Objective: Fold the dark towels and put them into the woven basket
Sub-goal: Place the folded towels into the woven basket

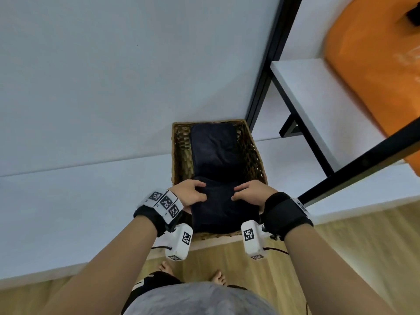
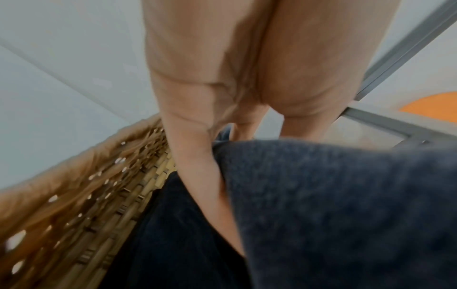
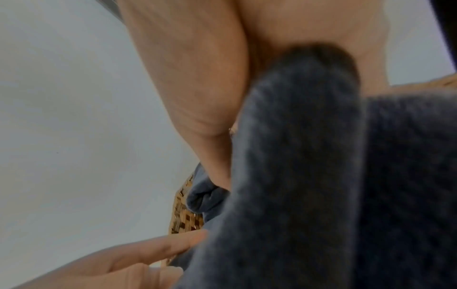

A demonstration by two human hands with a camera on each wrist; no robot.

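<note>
A woven basket stands on the white surface near its front edge. Inside, at the far end, lies one folded dark towel. A second folded dark towel sits in the near half of the basket, and both hands hold it. My left hand grips its left edge, thumb on top, fingers tucked under the dark towel beside the basket wall. My right hand grips the right edge of the towel. The basket weave shows past it.
A black metal frame post rises just right of the basket, with a black bar crossing in front. A white shelf and an orange object lie to the right. Wooden floor and bare feet show below.
</note>
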